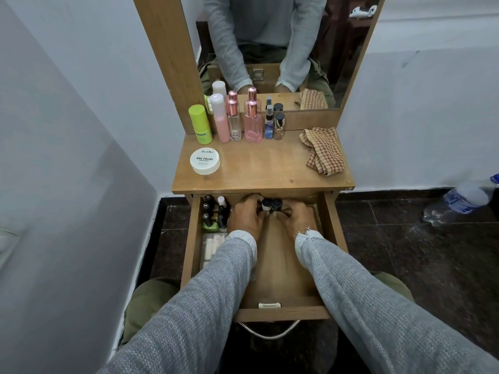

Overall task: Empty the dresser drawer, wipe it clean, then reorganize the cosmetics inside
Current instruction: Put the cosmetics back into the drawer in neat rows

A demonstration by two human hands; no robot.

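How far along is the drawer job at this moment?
Late stage, it seems. Nail polish bottles already stand along the drawer's left side, and the checked cloth lies set aside on the dresser top. Both the left hand and right hand are placing small dark-capped jars. Six bottles and the remover tub remain outside.

Both arms wear grey, ribbed-knit sleeves, left sleeve (189,300) and right sleeve (378,306), each ending in a paler, frayed cuff at the wrist. Olive-green trousers (145,300) cover the knees.
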